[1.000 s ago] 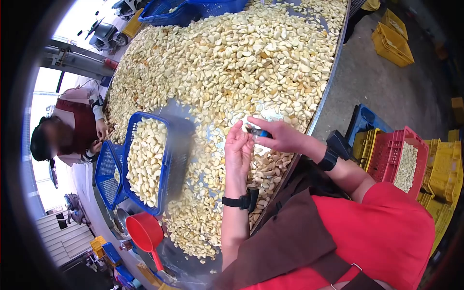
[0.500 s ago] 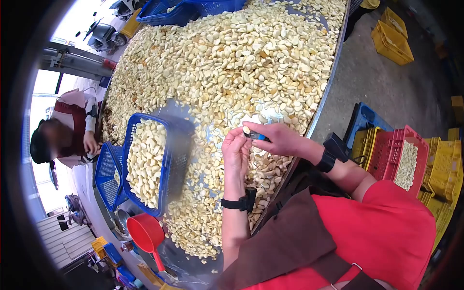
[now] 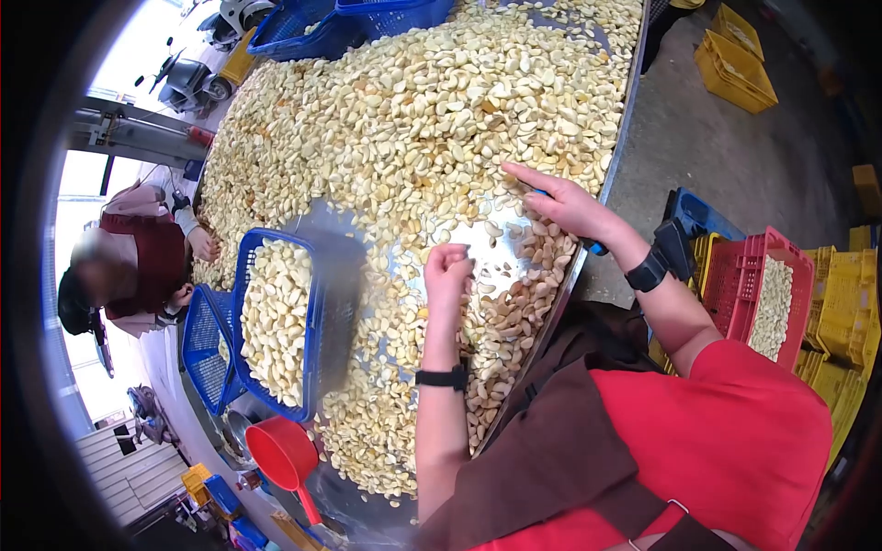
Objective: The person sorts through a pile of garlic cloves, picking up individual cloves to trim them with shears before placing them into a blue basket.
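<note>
My left hand [image 3: 447, 275] is above the metal table, fingers curled in. Whether a small piece is between its fingertips I cannot make out. My right hand [image 3: 571, 209] is near the table edge, index finger stretched toward the pile. A slim blue-and-black handled tool [image 3: 597, 248], like a small knife, lies across that palm; its blade is hidden. Under and around both hands spread pale, clove-shaped pieces [image 3: 441, 119]. Browner pieces [image 3: 514, 317] lie along the near edge, beside a bare shiny patch of table [image 3: 496, 262].
A blue basket [image 3: 312, 321] full of pale pieces stands left of my hands. Beside it are another blue basket [image 3: 207, 354] and a red scoop [image 3: 280, 452]. A co-worker [image 3: 138, 248] sits across the table. Red [image 3: 726, 294] and yellow crates [image 3: 841, 312] stand at right.
My hands were together at a pale piece with the tool; now they are apart. My right hand moved up and right with fingers extended. The co-worker's hand has lifted toward the pile.
</note>
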Demonstrator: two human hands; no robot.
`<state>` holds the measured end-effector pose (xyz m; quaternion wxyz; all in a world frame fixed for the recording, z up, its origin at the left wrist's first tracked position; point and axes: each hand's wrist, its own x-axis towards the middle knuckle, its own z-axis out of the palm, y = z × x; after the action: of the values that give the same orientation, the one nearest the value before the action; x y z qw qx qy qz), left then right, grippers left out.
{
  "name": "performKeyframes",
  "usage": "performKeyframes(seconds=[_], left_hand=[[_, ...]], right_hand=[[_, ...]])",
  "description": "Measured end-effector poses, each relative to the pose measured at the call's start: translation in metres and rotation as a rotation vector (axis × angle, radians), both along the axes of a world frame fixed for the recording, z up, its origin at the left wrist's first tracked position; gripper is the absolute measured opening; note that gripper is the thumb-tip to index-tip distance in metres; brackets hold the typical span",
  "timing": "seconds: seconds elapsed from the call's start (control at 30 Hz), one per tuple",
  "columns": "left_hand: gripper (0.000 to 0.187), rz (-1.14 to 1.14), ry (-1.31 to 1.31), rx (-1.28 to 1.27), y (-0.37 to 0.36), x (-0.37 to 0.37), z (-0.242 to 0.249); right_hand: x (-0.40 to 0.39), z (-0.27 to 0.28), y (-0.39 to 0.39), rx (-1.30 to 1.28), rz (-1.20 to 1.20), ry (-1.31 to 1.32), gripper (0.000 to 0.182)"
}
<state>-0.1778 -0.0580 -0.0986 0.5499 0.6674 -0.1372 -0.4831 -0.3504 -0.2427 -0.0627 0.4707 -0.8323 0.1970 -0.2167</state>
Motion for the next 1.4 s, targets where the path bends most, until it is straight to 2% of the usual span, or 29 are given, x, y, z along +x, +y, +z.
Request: performKeyframes(seconds=[0.03,0.07,0.13,0.17,0.2,0.27,0.33,0.4,0.47,0.53,0.57,0.6,0.67,0.7,0.8,0.93,0.97,1.07,1.27,1.4], left_hand=[[0.028,-0.100,-0.259,0.001,-0.013,-0.006,-0.005],[0.023,-0.214,-0.710,0.000,-0.025,-0.013,-0.010],[0.021,-0.296,-1.166,-0.180,-0.049,-0.026,-0.019],[0.021,-0.296,-1.167,-0.183,-0.052,-0.024,-0.028],[0.020,-0.357,-1.191,-0.126,-0.056,-0.021,-0.034],[0.020,-0.419,-1.218,-0.073,-0.056,-0.016,-0.046],[0.011,-0.262,-0.947,0.050,-0.041,-0.013,-0.042],[0.016,0.094,0.147,-0.027,-0.028,0.000,-0.043],[0.017,0.166,0.533,-0.300,-0.011,0.006,-0.025],[0.017,0.216,0.615,-0.389,-0.001,0.001,-0.005],[0.018,0.260,0.700,-0.476,0.001,0.002,0.000],[0.018,0.270,0.696,-0.479,0.005,0.003,-0.001],[0.026,0.315,0.784,-0.543,0.010,0.004,-0.004],[0.026,0.322,0.783,-0.548,0.010,0.004,-0.001],[0.031,0.421,0.792,-0.542,0.009,0.001,0.005],[0.029,0.418,0.732,-0.543,0.006,-0.004,0.012],[0.028,0.423,0.733,-0.573,0.005,-0.005,0.013],[0.027,0.417,0.715,-0.577,0.005,-0.002,0.014],[0.023,0.398,0.666,-0.564,0.009,-0.001,0.010],[0.025,0.349,0.587,-0.577,0.009,-0.001,0.009]], right_hand=[[-0.004,0.009,0.000,0.140,0.009,0.074,0.058],[-0.004,0.017,0.002,0.137,0.007,0.074,0.058],[-0.002,0.031,0.006,0.358,-0.111,0.297,0.057],[-0.002,0.003,0.003,0.124,-0.150,0.212,0.057],[-0.001,0.010,0.005,0.122,-0.153,0.209,0.057],[-0.001,0.024,0.007,0.018,-0.285,0.411,0.060],[-0.003,0.019,0.005,-0.040,-0.316,0.432,0.059],[0.001,0.014,0.005,-0.203,-0.329,0.615,0.052],[0.012,0.000,0.013,-0.226,-0.277,0.601,0.047],[0.027,0.004,0.025,-0.108,-0.068,0.748,0.047],[0.029,-0.012,0.024,-0.180,-0.021,0.577,0.046],[0.033,-0.010,0.026,-0.182,-0.010,0.575,0.046],[0.038,-0.008,0.033,-0.049,-0.064,0.340,0.046],[0.041,-0.007,0.036,-0.073,-0.074,0.291,0.048],[0.042,0.000,0.049,0.037,0.018,0.229,0.049],[0.043,0.018,0.077,0.118,0.088,0.224,0.056],[0.045,0.009,0.083,0.102,0.094,0.126,0.058],[0.050,-0.007,0.091,0.062,0.044,0.059,0.060],[0.050,0.015,0.088,0.174,0.061,0.160,0.061],[0.052,0.010,0.088,0.134,0.080,0.211,0.061]])
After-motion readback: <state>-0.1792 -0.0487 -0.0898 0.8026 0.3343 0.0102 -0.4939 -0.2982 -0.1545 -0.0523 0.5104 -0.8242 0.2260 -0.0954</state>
